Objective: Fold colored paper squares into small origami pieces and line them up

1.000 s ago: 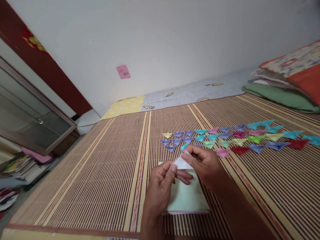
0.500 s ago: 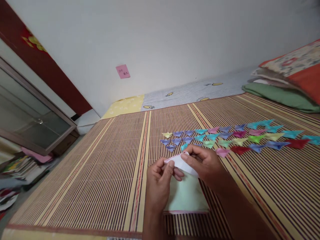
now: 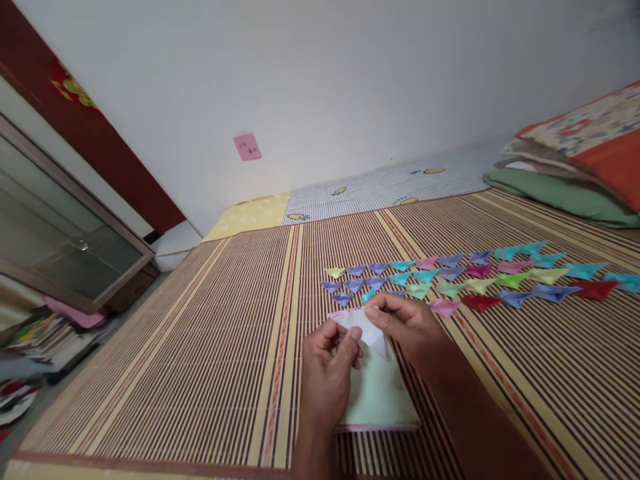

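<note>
A folded piece of white paper (image 3: 369,332) with a pinkish edge, roughly triangular, is held up between both hands. My left hand (image 3: 330,367) pinches its lower left side between thumb and fingers. At the upper right corner, my right hand (image 3: 407,327) grips the paper with thumb and forefinger. Below it lies a pale green pad or booklet (image 3: 383,397) with a pink lower edge, partly covered by my left hand. Beyond my hands, several small folded paper pieces (image 3: 480,302) in blue, red, pink, green and yellow stand in rows.
Everything rests on a striped bamboo mat (image 3: 215,360). Pillows (image 3: 595,143) and a green folded cloth (image 3: 550,193) sit at the right rear. A pink note (image 3: 247,147) sticks to the wall. On the left are a glass-doored cabinet (image 3: 65,220) and stacked books (image 3: 43,337).
My left thumb and fingers have shifted right and down along the paper. More of the paper's upper left corner now shows, and its pointed lower end hangs visible over the pad.
</note>
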The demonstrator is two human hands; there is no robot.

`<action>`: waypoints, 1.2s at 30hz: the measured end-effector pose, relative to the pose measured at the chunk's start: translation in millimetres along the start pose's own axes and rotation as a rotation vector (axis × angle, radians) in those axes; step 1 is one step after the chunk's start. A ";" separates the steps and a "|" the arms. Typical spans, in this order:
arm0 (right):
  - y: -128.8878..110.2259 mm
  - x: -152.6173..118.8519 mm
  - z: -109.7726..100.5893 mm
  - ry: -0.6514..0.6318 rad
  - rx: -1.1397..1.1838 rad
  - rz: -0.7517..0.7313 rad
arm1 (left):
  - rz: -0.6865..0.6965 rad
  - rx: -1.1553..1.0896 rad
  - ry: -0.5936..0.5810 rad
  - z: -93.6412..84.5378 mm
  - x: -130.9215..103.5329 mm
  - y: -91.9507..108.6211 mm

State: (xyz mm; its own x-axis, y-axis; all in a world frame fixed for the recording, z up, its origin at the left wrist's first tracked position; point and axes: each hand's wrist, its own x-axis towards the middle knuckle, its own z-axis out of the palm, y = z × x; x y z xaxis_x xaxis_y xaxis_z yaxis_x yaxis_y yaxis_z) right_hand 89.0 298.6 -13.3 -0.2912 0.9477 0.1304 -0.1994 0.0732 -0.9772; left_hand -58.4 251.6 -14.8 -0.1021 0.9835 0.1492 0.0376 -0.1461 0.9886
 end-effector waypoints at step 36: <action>11.2 1.0 23.1 0.389 -0.239 -0.221 | 0.166 0.310 0.419 12.5 -4.4 -9.1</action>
State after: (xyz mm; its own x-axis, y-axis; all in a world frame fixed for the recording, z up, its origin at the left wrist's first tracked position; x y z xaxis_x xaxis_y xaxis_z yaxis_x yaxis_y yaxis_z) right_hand 64.8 293.2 -20.3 0.1133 0.9436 0.3110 0.0166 0.3111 -0.9502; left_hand -45.9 250.0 -24.7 -0.4552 0.8139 0.3611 0.3713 -0.1951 0.9078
